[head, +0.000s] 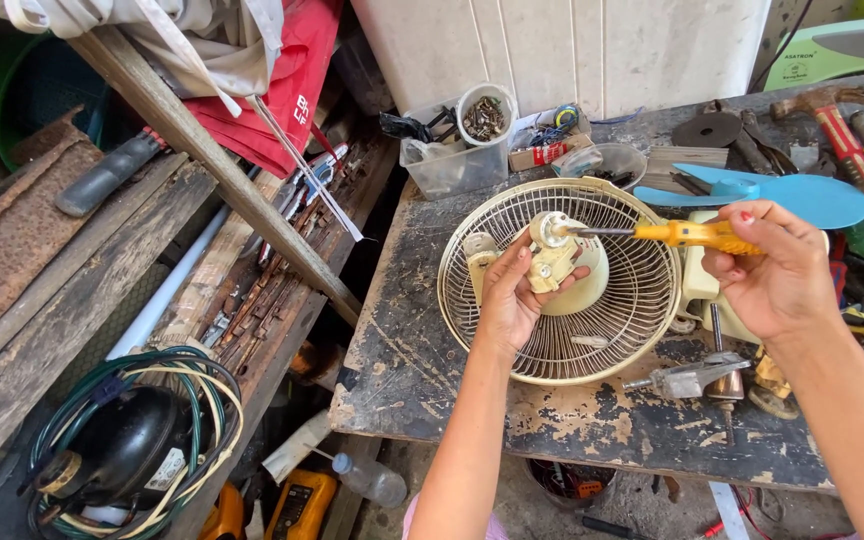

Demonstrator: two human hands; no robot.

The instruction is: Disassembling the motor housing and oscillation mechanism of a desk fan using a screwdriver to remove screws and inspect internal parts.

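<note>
Forearms come up from the bottom edge, both raised over the workbench [402, 370]. We see the left hand [514, 295] palm-up, fingers curled around a small cream plastic fan part [552, 255] with a round white cap on top, gripped firmly above the middle of the fan guard [642, 290]. The right hand [777, 270] is clenched around the yellow handle of a screwdriver [687, 234], held level, wrist bent inward; its thin metal shaft points left and the tip meets the cap of the fan part.

The guard is a round cream wire grille lying flat on the bench, ribs radiating from a solid centre. The bench top is dark, scratched wood with worn, flaking patches. A blue fan blade [772, 192] lies behind the right hand, smooth plastic. A grey metal motor piece [687, 380] with a shaft sits just below that hand. At the back stands a clear plastic box [447, 165], beside a white cup of screws [485, 115].
</note>
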